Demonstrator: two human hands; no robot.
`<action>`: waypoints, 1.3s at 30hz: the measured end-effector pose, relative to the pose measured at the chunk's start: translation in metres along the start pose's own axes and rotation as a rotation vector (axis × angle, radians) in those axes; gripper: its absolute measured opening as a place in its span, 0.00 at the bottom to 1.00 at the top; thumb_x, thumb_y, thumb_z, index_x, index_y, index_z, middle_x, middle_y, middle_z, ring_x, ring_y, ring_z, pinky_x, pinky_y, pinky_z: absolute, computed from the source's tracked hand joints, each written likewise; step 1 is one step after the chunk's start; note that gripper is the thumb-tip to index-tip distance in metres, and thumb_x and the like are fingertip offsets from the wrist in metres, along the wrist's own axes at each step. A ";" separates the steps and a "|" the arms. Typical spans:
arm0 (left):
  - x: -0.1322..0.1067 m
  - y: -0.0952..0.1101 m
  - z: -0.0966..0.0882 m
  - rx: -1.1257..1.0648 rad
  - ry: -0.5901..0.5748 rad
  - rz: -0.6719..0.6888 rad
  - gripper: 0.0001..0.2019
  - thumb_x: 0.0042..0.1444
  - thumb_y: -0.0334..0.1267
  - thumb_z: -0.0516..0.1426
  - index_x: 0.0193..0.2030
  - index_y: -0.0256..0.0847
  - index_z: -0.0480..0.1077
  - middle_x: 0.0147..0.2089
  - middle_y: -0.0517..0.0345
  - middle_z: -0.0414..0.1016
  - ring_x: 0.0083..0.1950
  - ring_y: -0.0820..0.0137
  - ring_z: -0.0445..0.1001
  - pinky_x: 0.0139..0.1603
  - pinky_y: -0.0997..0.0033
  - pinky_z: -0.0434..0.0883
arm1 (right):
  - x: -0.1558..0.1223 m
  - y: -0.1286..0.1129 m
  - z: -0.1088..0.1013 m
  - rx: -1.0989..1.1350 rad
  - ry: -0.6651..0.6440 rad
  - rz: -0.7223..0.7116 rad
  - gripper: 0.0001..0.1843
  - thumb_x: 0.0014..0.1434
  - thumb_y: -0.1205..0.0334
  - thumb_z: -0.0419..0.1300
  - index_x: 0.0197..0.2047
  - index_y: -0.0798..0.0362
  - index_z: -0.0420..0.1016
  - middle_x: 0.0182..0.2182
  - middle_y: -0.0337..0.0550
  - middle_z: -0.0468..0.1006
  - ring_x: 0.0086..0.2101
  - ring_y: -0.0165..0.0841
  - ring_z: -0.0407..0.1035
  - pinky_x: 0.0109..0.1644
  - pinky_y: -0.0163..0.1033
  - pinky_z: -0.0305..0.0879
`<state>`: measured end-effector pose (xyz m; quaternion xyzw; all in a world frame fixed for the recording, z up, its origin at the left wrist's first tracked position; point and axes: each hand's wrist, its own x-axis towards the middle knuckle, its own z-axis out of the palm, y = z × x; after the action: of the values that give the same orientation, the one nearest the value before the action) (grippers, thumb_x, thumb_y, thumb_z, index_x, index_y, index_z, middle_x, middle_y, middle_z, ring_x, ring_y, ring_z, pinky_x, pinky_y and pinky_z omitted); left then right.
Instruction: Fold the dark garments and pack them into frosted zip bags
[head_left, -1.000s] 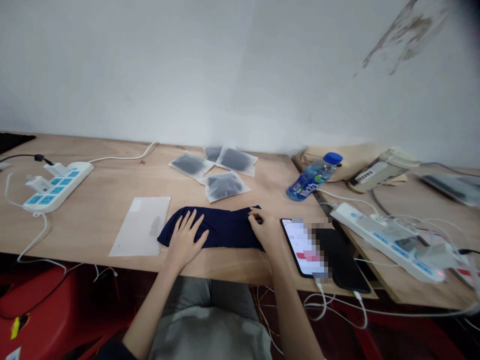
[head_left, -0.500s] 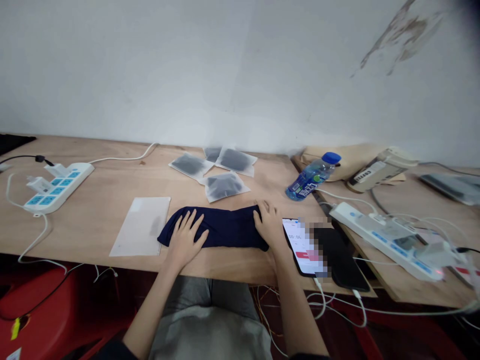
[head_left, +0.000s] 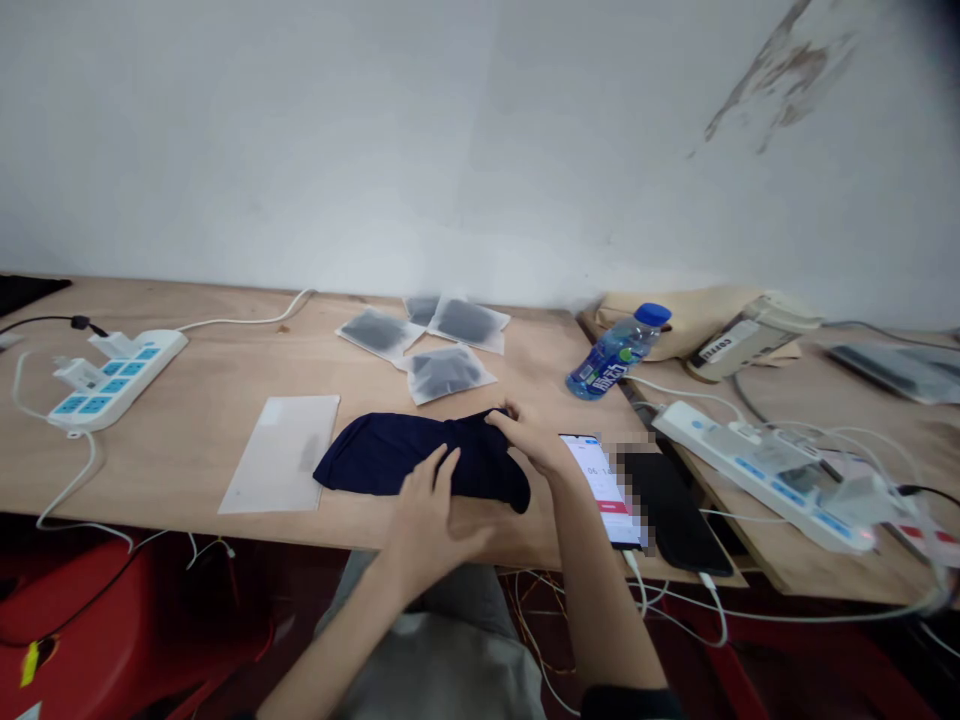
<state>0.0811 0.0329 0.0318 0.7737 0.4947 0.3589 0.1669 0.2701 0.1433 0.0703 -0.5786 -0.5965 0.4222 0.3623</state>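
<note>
A folded piece of navy-blue cloth (head_left: pixel 397 455) lies lengthwise near the table's front edge, its right end bunched and uneven. My right hand (head_left: pixel 529 435) is at its far right corner, thumb and fingers closed on the fabric. Over the near edge of the cloth is my left hand (head_left: pixel 431 515), fingers apart, with its fingertips at the fabric; whether they press on it I cannot tell. Left of the cloth lies a flat translucent pouch (head_left: pixel 281 455). Behind it are several frosted packets (head_left: pixel 450 372) with dark contents.
A lit phone (head_left: pixel 604 490) and a black phone (head_left: pixel 679 515) lie at the right, with charging cables. Beyond them are a blue-capped bottle (head_left: pixel 615 355), a coffee cup (head_left: pixel 742 345) and a power strip (head_left: pixel 765 475). Another power strip (head_left: pixel 120 380) sits on the left.
My left hand has moved right, from the cloth's left part to its near middle edge. My right hand has closed on the far right corner, and that end has bunched up.
</note>
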 end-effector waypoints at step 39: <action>-0.018 -0.004 -0.060 -0.795 -0.042 -0.396 0.11 0.58 0.44 0.60 0.43 0.40 0.73 0.36 0.55 0.76 0.38 0.69 0.74 0.42 0.70 0.71 | -0.102 -0.022 0.085 0.572 -0.148 -0.112 0.15 0.49 0.54 0.71 0.29 0.49 0.69 0.27 0.35 0.72 0.30 0.30 0.69 0.35 0.36 0.66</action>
<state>0.0307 0.0131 0.0633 0.5469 0.4535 0.4667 0.5267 0.1905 0.0352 0.0644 -0.3865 -0.5092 0.5936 0.4888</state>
